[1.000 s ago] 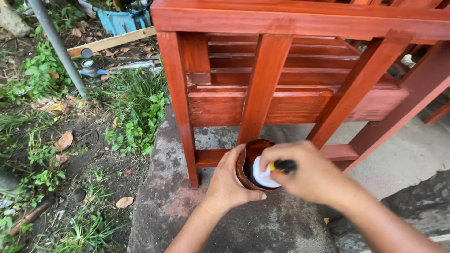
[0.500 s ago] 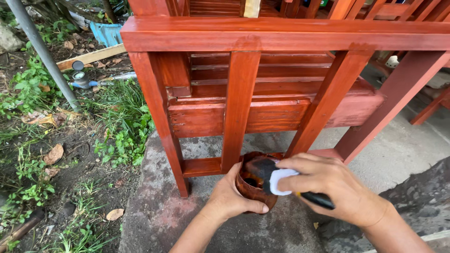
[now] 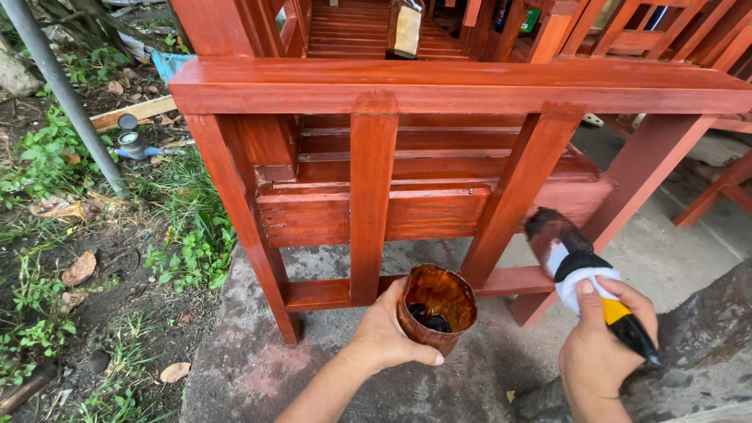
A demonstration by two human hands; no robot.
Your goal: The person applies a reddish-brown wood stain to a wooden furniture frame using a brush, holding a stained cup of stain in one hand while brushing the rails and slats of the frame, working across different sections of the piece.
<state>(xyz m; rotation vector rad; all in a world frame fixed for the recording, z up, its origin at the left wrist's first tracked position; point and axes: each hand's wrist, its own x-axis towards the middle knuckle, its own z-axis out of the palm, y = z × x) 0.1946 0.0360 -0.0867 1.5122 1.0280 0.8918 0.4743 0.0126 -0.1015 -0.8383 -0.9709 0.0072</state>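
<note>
Black-and-yellow handled paintbrush (image 3: 581,270), bristles stained red-brown, slants up-left toward the red-stained wooden bench frame (image 3: 439,86); right hand (image 3: 603,352) wraps its handle. Left hand (image 3: 384,337) grips a stain-coated brown cup (image 3: 436,307), just left of it.

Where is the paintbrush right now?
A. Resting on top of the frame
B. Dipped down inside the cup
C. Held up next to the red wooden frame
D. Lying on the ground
C. The right hand holds the paintbrush up with its stained bristles by a slanted post of the red wooden frame, while the left hand holds the stain-coated cup apart from it.
</note>
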